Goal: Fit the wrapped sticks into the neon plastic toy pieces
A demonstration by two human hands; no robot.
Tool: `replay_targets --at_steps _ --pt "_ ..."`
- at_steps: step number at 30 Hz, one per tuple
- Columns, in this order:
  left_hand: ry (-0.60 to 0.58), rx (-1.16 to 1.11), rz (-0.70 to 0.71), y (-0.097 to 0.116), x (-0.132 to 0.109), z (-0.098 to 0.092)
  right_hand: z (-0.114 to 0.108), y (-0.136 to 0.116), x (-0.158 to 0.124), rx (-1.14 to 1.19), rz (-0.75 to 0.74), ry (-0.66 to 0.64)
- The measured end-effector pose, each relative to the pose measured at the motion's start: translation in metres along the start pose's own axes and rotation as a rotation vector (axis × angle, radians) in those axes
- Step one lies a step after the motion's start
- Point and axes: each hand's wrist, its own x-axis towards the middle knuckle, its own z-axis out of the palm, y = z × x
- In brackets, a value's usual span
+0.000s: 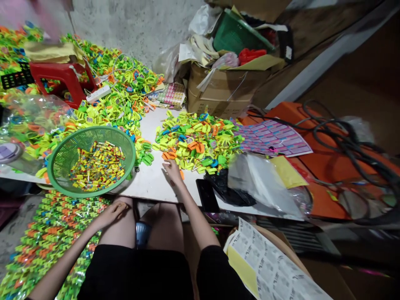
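My right hand [173,171] is on the white table [149,183], at the near edge of a pile of small plastic pieces [200,141] in yellow, green, orange and blue. Its fingers are bent together, and whatever may be between them is too small to make out. An orange piece lies right beside that hand. My left hand [115,213] rests over my thigh, below the table edge, its fingers loosely extended with nothing seen in them. Just above it stands a green mesh basket [133,156] holding many small yellow tube-like pieces with red ends [100,164].
A black phone [207,196] lies right of my right arm, near a black bag [233,189] and clear plastic sleeves [259,179]. Behind are a cardboard box [218,93], a red stool [59,79] and a larger heap of pieces [115,100]. Printed sheets [275,137] lie right.
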Motion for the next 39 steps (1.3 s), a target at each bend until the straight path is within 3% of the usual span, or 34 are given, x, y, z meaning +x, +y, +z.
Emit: replay_targets --at_steps 5,10,15,18,22,25,27,29,34,39 --pt "-0.088 0.039 0.084 0.009 0.002 0.006 0.053 0.005 0.038 -0.053 0.019 -0.037" --pt "-0.102 -0.008 0.118 0.022 0.001 0.011 0.065 -0.003 0.048 -0.058 -0.019 -0.031" --pt "-0.151 -0.170 0.102 0.052 -0.006 0.001 0.055 -0.012 0.008 0.056 -0.106 -0.021" --pt "-0.104 -0.209 0.159 0.070 -0.005 -0.005 0.040 -0.027 -0.031 0.332 -0.073 -0.079" --pt "0.055 -0.372 0.163 0.084 0.004 -0.005 0.009 -0.062 -0.080 0.602 -0.084 -0.288" --pt "0.215 -0.479 0.209 0.093 0.010 -0.001 -0.012 -0.085 -0.105 0.585 -0.141 -0.444" --pt "0.290 -0.467 0.255 0.099 0.010 0.002 -0.019 -0.096 -0.115 0.529 -0.183 -0.473" --pt "0.332 -0.415 0.290 0.105 0.008 0.004 -0.021 -0.104 -0.120 0.443 -0.243 -0.435" --pt "0.389 -0.339 0.325 0.113 0.001 0.004 -0.017 -0.118 -0.127 0.204 -0.519 -0.198" --pt "0.426 -0.358 0.291 0.113 0.001 0.004 -0.021 -0.129 -0.130 0.177 -0.650 -0.169"
